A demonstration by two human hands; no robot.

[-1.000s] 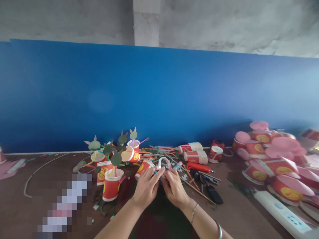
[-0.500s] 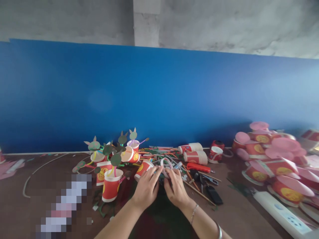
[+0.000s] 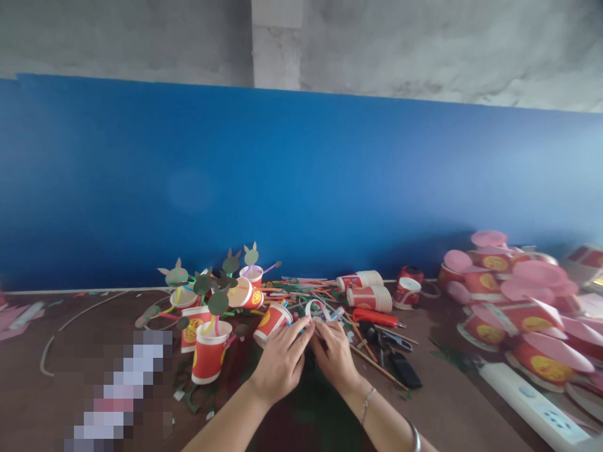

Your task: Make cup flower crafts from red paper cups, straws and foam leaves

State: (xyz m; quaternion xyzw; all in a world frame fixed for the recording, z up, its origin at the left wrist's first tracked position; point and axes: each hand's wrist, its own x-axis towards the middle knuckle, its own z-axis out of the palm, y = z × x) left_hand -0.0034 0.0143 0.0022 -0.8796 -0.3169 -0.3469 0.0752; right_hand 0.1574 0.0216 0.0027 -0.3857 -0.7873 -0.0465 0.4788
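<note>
My left hand and my right hand meet at the middle of the table, with fingertips almost touching. Between them rises a thin white strip bent into a loop, its inner side pinkish. Both hands are closed on its lower ends, and the fingers cover the rest of it. Just left of my left hand, a red paper cup lies tilted. Behind my hands spreads a heap of coloured sticks and strips.
Red cups with green cut-out figures stand at left. Stacked paper cups, a red utility knife, a wooden stick and a black key fob lie at right. Further right are pink-topped cups and a power strip.
My fingertips have come closer together, the left ones moving slightly right. The white loop now arches wider and lower between them. The things around look unchanged.
</note>
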